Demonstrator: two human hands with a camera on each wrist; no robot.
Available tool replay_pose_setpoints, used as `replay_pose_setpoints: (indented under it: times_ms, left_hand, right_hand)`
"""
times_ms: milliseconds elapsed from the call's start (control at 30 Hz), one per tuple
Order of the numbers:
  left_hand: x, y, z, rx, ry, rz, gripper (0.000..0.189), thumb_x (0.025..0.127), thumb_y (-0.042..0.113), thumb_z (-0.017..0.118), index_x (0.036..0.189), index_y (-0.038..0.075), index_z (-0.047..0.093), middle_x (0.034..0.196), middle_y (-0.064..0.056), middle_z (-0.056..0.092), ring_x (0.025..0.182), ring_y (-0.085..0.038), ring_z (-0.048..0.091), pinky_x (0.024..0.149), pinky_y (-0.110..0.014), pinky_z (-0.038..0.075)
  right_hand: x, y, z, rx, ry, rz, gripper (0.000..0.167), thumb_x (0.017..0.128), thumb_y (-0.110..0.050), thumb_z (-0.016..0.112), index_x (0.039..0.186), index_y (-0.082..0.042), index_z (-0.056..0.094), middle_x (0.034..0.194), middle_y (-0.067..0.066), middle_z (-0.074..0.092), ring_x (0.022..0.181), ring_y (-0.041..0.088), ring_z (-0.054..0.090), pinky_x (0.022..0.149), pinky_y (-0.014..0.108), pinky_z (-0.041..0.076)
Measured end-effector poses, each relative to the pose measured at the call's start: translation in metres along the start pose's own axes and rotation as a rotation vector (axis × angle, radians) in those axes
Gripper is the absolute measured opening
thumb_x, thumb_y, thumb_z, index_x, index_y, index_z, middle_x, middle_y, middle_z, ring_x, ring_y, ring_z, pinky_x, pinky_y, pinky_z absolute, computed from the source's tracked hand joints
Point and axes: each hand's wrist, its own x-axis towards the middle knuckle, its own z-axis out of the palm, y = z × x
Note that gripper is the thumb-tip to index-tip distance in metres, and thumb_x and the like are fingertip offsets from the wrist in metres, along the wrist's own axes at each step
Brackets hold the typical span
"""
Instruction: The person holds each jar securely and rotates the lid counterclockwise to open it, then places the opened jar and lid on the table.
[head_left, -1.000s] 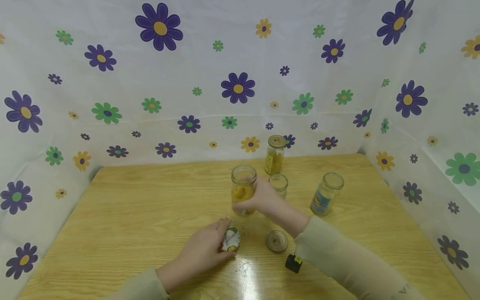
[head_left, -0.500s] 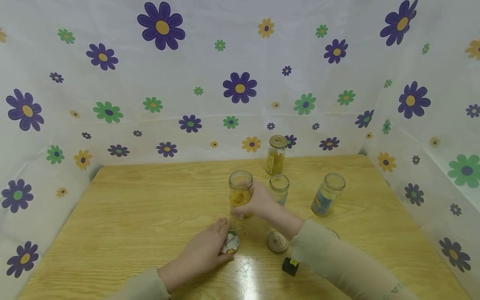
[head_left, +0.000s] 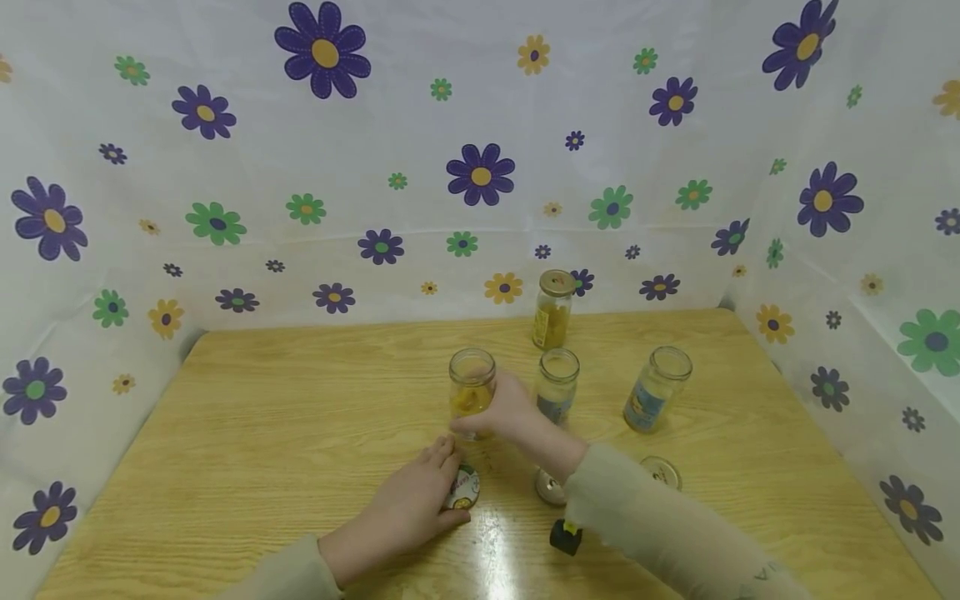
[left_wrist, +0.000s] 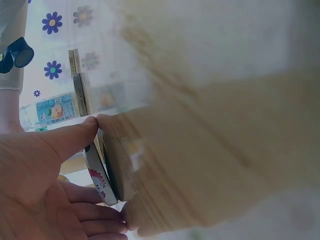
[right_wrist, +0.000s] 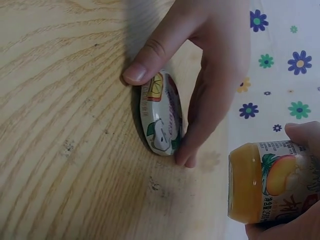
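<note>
My left hand (head_left: 405, 496) lies low over the table, thumb and fingers on opposite edges of a printed white jar lid (head_left: 466, 490). In the right wrist view the lid (right_wrist: 162, 117) lies label up between thumb and fingers. My right hand (head_left: 510, 412) grips an uncovered glass jar (head_left: 470, 396) of yellow fruit, held upright behind the lid. A peach picture marks the jar's label (right_wrist: 280, 175) in the right wrist view. Whether its base touches the table cannot be told.
Right of the held jar stand two uncovered jars (head_left: 557, 390) (head_left: 657, 392) with blue labels. Behind them is a lidded jar (head_left: 553, 308) of yellow fruit. Two gold lids (head_left: 550, 487) (head_left: 661, 472) and a small black object (head_left: 566, 537) lie around my right forearm. Flowered cloth (head_left: 420, 167) surrounds the wooden table.
My right hand has brought the fruit jar slightly left and down. A gold lid has come into view beyond the right sleeve. My left hand stays around the printed lid.
</note>
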Motion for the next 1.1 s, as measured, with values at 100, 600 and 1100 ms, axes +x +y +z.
replay_pose_setpoints:
  times_ms: [100,600,1100]
  left_hand:
    - [0.001,0.000,0.001,0.017,0.007,-0.001,0.081,0.089,0.039,0.087,0.145,-0.009,0.055,0.157,-0.034,0.049,0.146,-0.046,0.052,0.119,-0.055,0.047]
    - [0.000,-0.002,0.002,0.088,0.008,0.035,0.081,0.090,0.042,0.085,0.146,-0.009,0.055,0.156,-0.031,0.051,0.147,-0.044,0.051,0.117,-0.052,0.049]
    - [0.002,0.000,0.006,0.140,0.001,0.006,0.081,0.090,0.046,0.083,0.145,-0.009,0.057,0.156,-0.031,0.052,0.147,-0.043,0.051,0.119,-0.050,0.048]
  right_hand:
    - [0.002,0.003,0.004,-0.017,0.007,-0.002,0.062,0.081,-0.007,0.091,0.136,-0.006,0.062,0.139,0.016,0.067,0.131,0.035,0.062,0.115,0.051,0.051]
    - [0.017,0.016,0.021,-0.040,0.035,-0.017,0.062,0.082,-0.011,0.092,0.136,-0.005,0.062,0.141,0.018,0.065,0.138,0.038,0.057,0.121,0.055,0.044]
    - [0.026,0.031,0.026,-0.045,0.073,-0.080,0.059,0.078,-0.009,0.092,0.130,-0.006,0.063,0.129,0.017,0.069,0.123,0.033,0.064,0.112,0.050,0.051]
